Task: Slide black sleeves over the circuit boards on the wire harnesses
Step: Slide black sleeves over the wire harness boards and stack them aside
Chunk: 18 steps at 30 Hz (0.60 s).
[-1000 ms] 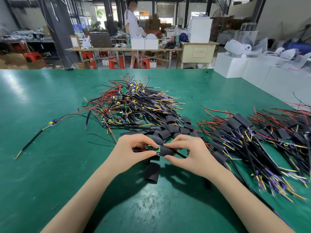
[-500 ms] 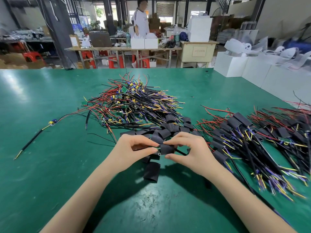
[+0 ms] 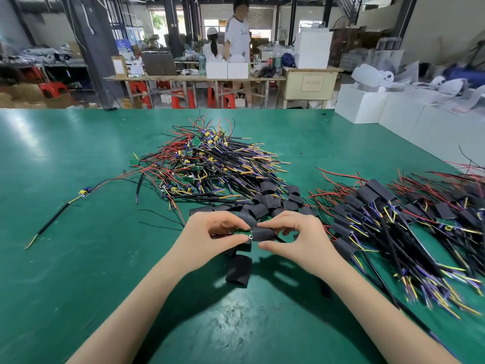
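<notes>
My left hand [image 3: 210, 236] pinches a small green circuit board [image 3: 242, 232] between thumb and fingers over the middle of the green table [image 3: 78, 258]. My right hand [image 3: 294, 240] pinches a black sleeve [image 3: 263, 234] whose open end meets the board's right tip. The harness wires of this board are mostly hidden under my hands. Just below lies a loose black sleeve [image 3: 238, 270]. Behind my hands is a heap of loose sleeves [image 3: 267, 200]. Farther back sits a pile of bare harnesses [image 3: 210, 166]. A pile of sleeved harnesses [image 3: 393, 219] fills the right side.
A single harness [image 3: 84, 192] with a long black lead lies alone at the left. White boxes [image 3: 367, 103] stand past the table's right edge. Two people [image 3: 237, 35] are at a workbench in the background.
The black sleeve in my right hand has stayed at the board's right end, and both hands shifted slightly. The person in the background walked to the right.
</notes>
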Available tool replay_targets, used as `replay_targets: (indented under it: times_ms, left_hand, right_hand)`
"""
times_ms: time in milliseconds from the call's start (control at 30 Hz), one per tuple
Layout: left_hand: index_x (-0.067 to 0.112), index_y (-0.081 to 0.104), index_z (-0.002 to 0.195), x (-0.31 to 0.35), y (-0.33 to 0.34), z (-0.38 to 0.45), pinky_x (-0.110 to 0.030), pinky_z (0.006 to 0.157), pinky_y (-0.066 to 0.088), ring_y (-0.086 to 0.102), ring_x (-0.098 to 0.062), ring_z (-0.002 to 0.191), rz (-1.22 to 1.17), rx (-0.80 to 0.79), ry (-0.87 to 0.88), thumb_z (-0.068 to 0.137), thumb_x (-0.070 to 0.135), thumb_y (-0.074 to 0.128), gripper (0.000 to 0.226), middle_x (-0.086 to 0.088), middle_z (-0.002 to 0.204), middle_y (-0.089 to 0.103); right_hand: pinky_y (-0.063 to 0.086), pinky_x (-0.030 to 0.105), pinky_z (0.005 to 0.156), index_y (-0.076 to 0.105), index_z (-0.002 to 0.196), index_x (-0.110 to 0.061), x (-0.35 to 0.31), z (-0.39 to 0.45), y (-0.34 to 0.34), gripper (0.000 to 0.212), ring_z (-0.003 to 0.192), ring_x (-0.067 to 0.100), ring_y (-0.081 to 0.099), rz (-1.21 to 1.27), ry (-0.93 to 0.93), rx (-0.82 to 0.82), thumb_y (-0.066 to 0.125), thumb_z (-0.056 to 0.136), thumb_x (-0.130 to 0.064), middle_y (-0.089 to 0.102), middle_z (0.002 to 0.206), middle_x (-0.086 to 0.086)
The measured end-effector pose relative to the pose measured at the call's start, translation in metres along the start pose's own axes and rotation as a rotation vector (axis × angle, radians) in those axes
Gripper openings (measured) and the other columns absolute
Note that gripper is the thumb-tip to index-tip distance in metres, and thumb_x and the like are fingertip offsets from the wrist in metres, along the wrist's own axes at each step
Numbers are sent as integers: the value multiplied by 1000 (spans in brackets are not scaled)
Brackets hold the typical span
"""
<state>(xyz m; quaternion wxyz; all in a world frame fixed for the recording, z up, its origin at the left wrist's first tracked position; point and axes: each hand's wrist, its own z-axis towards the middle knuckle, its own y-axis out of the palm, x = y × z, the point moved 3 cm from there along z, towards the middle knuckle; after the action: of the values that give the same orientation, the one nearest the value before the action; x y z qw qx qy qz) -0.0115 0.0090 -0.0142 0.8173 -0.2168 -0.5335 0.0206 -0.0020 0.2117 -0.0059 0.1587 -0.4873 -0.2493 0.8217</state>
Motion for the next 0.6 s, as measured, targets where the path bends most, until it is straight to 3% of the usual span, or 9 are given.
replay_targets:
  times_ms: [167,267,367,467,600]
  left_hand:
    - [11,74,87,-1,2,0,-18,73,53,69,-10,75,-66,-11,-34,79,6,77,10,-3,83,75]
    - [13,74,89,1,2,0,-20,77,52,69,-13,79,-53,0,1,78,7,79,13,-3,87,75]
    - [17,75,89,1,1,-1,-20,76,51,68,-13,78,-70,0,3,78,7,80,16,-2,89,74]
    - [17,75,90,-1,3,0,-20,75,50,65,-10,76,-67,-15,4,78,7,79,16,-1,90,74]
    - [20,74,87,-4,7,0,-26,75,53,63,-12,75,-74,0,-27,76,16,78,13,-6,86,73]
  right_hand:
    - [43,25,64,77,95,-28,-3,-1,1,32,69,10,57,11,5,22,87,65,-22,68,82,-4]
    - [41,19,60,77,96,-24,-2,-1,4,33,60,8,51,20,18,-7,87,65,-19,68,82,-3]
    - [47,27,63,77,97,-21,-2,0,5,34,61,11,55,32,44,-32,87,65,-17,68,82,-1]
    - [49,26,64,78,96,-19,-1,0,6,34,58,4,54,52,57,-37,88,63,-15,68,81,3]
    - [51,32,64,78,94,-18,-3,0,8,33,60,10,57,27,48,-40,88,63,-14,67,80,5]
